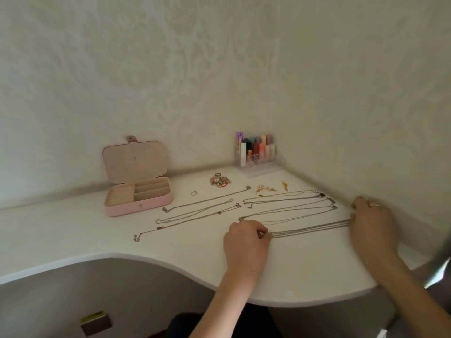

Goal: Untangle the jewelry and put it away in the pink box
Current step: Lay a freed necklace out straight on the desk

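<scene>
A bundle of thin silver chains [310, 229] is stretched taut across the white table [73, 230]. My left hand [246, 242] pinches its left end and my right hand [373, 223] pinches its right end near the wall. Several other chains [205, 203] lie laid out straight behind it. The pink box [139, 203] stands open at the back left, its lid upright and its compartments showing. A ring [194, 192], a heap of mixed jewelry [219, 181] and gold earrings [266, 189] lie near the back.
A clear organiser with lipsticks [258, 154] stands in the back corner. The wall runs close along the right of my right hand. The table's front edge curves inward at the left, with a dark object [95, 322] on the floor below.
</scene>
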`<state>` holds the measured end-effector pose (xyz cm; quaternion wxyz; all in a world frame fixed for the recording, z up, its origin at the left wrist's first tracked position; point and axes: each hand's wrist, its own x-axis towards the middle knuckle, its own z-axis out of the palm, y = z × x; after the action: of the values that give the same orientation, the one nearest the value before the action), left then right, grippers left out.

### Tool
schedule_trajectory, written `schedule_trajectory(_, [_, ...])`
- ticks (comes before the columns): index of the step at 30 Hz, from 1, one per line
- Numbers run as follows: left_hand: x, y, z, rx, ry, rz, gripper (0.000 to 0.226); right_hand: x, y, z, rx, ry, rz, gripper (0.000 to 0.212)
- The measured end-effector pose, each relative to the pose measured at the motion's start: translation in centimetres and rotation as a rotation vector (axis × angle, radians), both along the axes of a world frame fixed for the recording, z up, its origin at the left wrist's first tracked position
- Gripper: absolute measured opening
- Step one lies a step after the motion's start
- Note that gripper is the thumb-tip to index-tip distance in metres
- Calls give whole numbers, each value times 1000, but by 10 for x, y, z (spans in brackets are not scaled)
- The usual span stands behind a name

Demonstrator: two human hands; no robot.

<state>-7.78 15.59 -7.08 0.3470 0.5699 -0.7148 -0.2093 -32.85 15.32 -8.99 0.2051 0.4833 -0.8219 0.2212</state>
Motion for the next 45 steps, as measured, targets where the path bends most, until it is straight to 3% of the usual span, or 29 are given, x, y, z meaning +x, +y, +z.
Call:
schedule_trajectory(8, [2, 1, 2, 64, 137, 7, 17, 2, 0, 1, 58, -30, -79, 11])
schedule_trajectory(17, [0, 0, -2, 13, 54, -12, 32, -4, 0, -4, 2, -43, 40, 10])
schedule_trajectory(23, [3, 0, -2, 16, 89, -54, 29, -3, 3, -2, -60, -36, 78, 10])
schedule_trajectory(30, [29, -26, 9, -107, 148, -63, 28, 52, -20, 27, -198, -269, 411, 24])
schedule_trajectory(33, [54, -67, 22, -173, 100, 15, 29, 104, -64, 54, -82, -324, 664, 21])
schedule_trajectory(36, [69, -120, 26, -112, 18, 83, 38, 147, -131, 69, 30, -336, 783, 23])
schedule_trajectory(40, [74, -187, 23, -55, -69, 134, 39, 173, -210, 63, 180, -371, 689, 26])
schedule_trajectory(45, [65, -229, 10, 4, -113, 83, 28, 184, -240, 32, 272, -390, 655, 26])
